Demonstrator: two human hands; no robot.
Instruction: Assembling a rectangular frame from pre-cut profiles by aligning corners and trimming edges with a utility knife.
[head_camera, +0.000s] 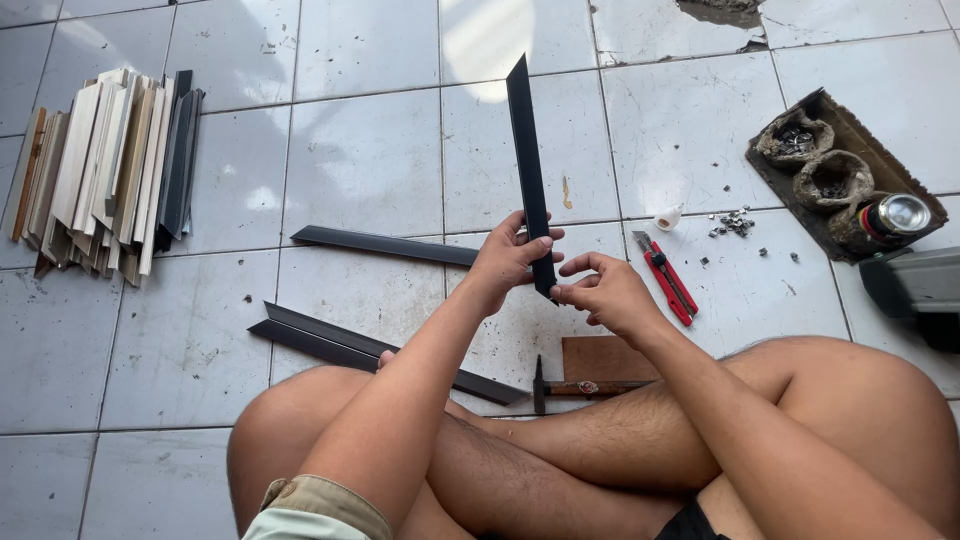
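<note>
Seated cross-legged on a white tiled floor, bare knees low in the view; left hand wrapped around a black moulding strip, fingers closed over its lower part, thumb across the front; strip held nearly upright off the floor, mitred top end pointing away, lower pointed tip just below the grip; right hand at that lower tip, fingertips pinched narrow against it, touching the strip from the right side.

On the floor beyond the left hand, a second black strip lying nearly level, its right end passing behind the left wrist; nearer the left knee, a pair of black strips lying side by side at a slant, running under the left forearm toward a hammer with a dark head, lying just in front of the shins; a brown board piece touching the hammer from behind.

Right of the right hand, a red utility knife; beyond it a small white glue cap and a scatter of small metal bits; far right, a cardboard tray with two crusted cups and a metal can; far left, a stack of pale and dark moulding offcuts.
</note>
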